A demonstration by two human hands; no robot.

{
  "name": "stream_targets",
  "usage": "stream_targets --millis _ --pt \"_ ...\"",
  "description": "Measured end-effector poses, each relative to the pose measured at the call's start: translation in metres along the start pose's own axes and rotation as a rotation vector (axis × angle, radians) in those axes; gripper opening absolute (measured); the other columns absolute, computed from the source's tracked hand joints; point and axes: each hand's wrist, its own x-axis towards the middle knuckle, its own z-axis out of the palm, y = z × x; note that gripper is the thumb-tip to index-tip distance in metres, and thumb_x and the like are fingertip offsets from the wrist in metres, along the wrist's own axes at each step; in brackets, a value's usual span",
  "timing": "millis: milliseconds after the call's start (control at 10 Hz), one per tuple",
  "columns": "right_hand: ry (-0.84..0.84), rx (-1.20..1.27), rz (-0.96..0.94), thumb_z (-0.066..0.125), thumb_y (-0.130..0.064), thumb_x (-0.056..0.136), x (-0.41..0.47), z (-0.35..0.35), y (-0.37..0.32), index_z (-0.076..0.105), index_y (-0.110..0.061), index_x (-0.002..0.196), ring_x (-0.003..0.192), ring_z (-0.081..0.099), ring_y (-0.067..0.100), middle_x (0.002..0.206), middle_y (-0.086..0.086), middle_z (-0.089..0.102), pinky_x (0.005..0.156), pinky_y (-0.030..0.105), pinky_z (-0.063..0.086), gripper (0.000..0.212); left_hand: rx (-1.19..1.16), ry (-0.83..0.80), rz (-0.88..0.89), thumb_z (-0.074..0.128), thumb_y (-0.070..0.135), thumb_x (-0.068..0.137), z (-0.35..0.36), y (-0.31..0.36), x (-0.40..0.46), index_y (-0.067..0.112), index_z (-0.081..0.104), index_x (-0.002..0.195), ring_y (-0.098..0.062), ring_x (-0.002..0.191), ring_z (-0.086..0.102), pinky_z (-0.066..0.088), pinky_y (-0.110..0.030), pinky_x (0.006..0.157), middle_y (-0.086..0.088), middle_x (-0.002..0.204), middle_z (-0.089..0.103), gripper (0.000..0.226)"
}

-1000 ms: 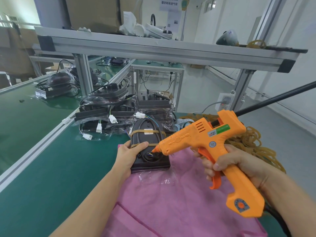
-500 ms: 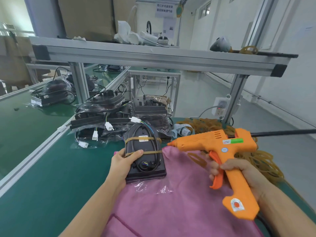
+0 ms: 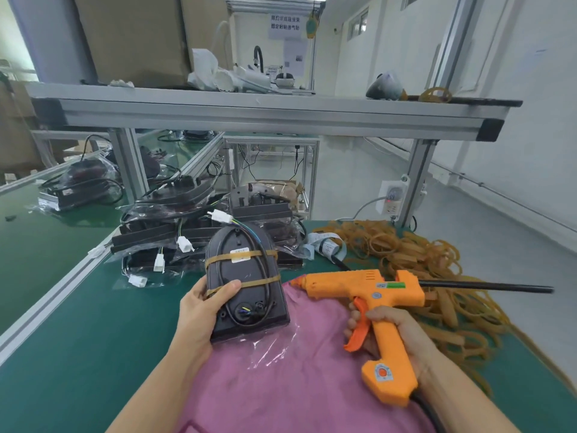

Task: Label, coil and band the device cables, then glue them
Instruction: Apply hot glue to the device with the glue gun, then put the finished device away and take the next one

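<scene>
The left hand (image 3: 199, 310) gripped a black device (image 3: 246, 285) by its left edge, thumb curled over the top face near a rubber band, fingers hidden beneath. The device lay tilted, its near end on a pink cloth (image 3: 281, 385) spread over the green tabletop (image 3: 78, 339). A black cable (image 3: 265, 270) was looped along the device's face and held down by two tan rubber bands (image 3: 259, 281) stretched across it; a small white label (image 3: 240, 256) sat on the farther band. Coloured wires ran from the device's far end to a white connector (image 3: 220, 216).

The right hand (image 3: 393, 329) was wrapped round the handle of an orange glue gun (image 3: 371, 307), fingers curled behind the trigger. The gun's nozzle pointed left, just beside the device's right edge and apart from it, over the cloth's far edge. A black glue stick (image 3: 487, 287) jutted out of the gun's back toward the right.

Farther on the tabletop, a heap of black devices in clear plastic bags (image 3: 175, 226) lay with white connectors dangling. To the right, a large pile of loose tan rubber bands (image 3: 421, 260) spread across the tabletop, with a roll of label strip (image 3: 324, 245) just left of it. An aluminium shelf (image 3: 265, 114) crossed overhead.
</scene>
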Motion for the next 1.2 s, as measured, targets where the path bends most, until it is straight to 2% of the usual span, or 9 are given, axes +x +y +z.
stream_targets --millis 100,200,300,400,700,800,900,1000,1200 --pt "0.128 -0.017 0.023 0.040 0.003 0.096 0.017 0.003 -0.006 0.068 0.011 0.099 0.056 0.068 0.020 0.059 0.026 0.065 0.087 0.033 0.056 0.029 0.003 0.020 -0.025 0.078 0.010 0.071 -0.005 -0.004 -0.001 0.006 0.068 0.104 -0.030 0.073 0.072 0.060 -0.038 0.066 -0.018 0.091 0.074 0.035" --pt "0.275 -0.295 -0.025 0.063 -0.010 0.091 0.007 0.005 -0.015 0.069 0.004 0.095 0.052 0.068 0.024 0.063 0.026 0.068 0.060 0.030 0.059 0.016 -0.027 0.037 -0.026 0.079 0.013 0.065 -0.005 -0.001 -0.002 0.005 0.067 0.102 -0.029 0.069 0.072 0.059 -0.034 0.058 -0.019 0.089 0.074 0.040" --pt "0.320 -0.675 -0.003 0.061 -0.035 0.093 -0.008 0.008 -0.016 0.067 0.002 0.076 0.052 0.066 0.025 0.063 0.018 0.069 0.052 0.032 0.056 0.042 -0.031 0.014 -0.011 0.080 0.014 0.065 0.003 0.006 -0.001 0.007 0.068 0.101 -0.031 0.070 0.072 0.059 -0.036 0.059 -0.019 0.089 0.074 0.038" --pt "0.408 -1.210 0.002 0.046 -0.051 0.096 0.000 0.016 -0.025 0.059 -0.010 0.074 0.071 0.058 0.021 0.072 0.007 0.060 0.062 0.032 0.045 0.048 -0.028 -0.012 0.004 0.080 0.015 0.066 0.014 0.012 -0.003 0.008 0.069 0.101 -0.028 0.069 0.072 0.058 -0.034 0.057 -0.016 0.087 0.075 0.038" --pt "0.720 -1.834 -0.314 0.040 -0.052 0.096 -0.002 0.051 -0.027 0.062 -0.018 0.108 0.100 0.062 0.022 0.108 0.001 0.065 0.071 0.031 0.043 0.043 -0.094 -0.060 0.000 0.078 0.011 0.065 0.037 0.026 -0.018 0.006 0.069 0.100 -0.026 0.066 0.072 0.057 -0.029 0.054 -0.016 0.085 0.075 0.037" --pt "0.386 -1.282 -0.604 0.037 -0.070 0.087 -0.011 0.075 -0.031 0.060 -0.021 0.125 0.119 0.055 0.017 0.126 -0.003 0.061 0.094 0.030 0.040 0.065 -0.113 -0.065 0.002 0.077 0.013 0.062 0.043 0.032 -0.022 0.008 0.068 0.096 -0.023 0.061 0.072 0.056 -0.028 0.051 -0.013 0.079 0.075 0.036" --pt "-0.203 -0.380 -0.413 0.037 -0.070 0.080 -0.021 0.101 -0.035 0.070 -0.037 0.107 0.110 0.062 0.002 0.112 -0.016 0.070 0.086 0.017 0.049 0.054 -0.173 -0.076 -0.042 0.077 0.016 0.060 0.048 0.042 -0.023 0.010 0.068 0.092 -0.022 0.057 0.070 0.055 -0.029 0.049 -0.011 0.075 0.074 0.034" --pt "-0.446 -0.100 -0.245 0.030 -0.062 0.093 -0.017 0.103 -0.027 0.064 -0.020 0.126 0.116 0.063 0.024 0.124 0.008 0.066 0.088 0.033 0.055 0.064 -0.234 -0.097 -0.095 0.078 0.023 0.055 0.047 0.052 -0.022 0.010 0.068 0.098 -0.026 0.062 0.071 0.058 -0.037 0.054 -0.015 0.084 0.074 0.046" --pt "-0.385 -0.111 -0.369 0.074 -0.046 0.075 -0.009 0.129 -0.002 0.053 -0.035 0.133 0.110 0.066 0.024 0.122 -0.001 0.068 0.090 0.048 0.055 0.062 -0.138 0.016 0.057 0.079 0.018 0.056 0.032 0.058 -0.026 0.007 0.070 0.095 -0.025 0.067 0.072 0.057 -0.028 0.054 -0.017 0.086 0.075 0.042"
